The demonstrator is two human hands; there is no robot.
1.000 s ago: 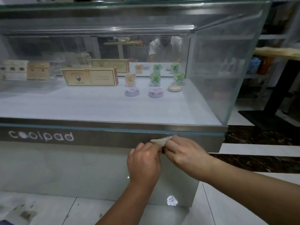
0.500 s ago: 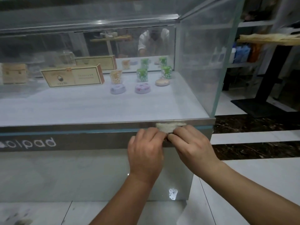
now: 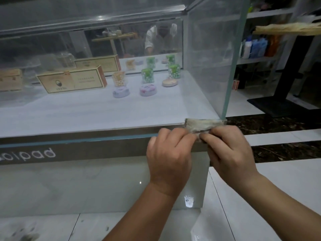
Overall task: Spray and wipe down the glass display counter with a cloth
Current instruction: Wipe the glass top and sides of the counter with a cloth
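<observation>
A glass display counter (image 3: pixel 213 54) fills the view, with a steel band (image 3: pixel 97 145) along its lower front and a white shelf inside. A small grey-white cloth (image 3: pixel 203 125) is bunched against the band's top edge, close to the counter's right front corner. My left hand (image 3: pixel 169 157) and my right hand (image 3: pixel 229 150) both pinch the cloth from below, fingers curled, side by side. No spray bottle is in view.
Inside the case stand long tan boxes (image 3: pixel 72 80), small patterned cups (image 3: pixel 147 75) and round tins (image 3: pixel 147 90). A mirror at the back reflects a person. To the right are shelves with bottles (image 3: pixel 255 47), a black table leg (image 3: pixel 288 66) and a glossy tiled floor.
Both hands have carried the cloth up from the band's lower part to its top edge and to the right, toward the corner. The view has shifted right.
</observation>
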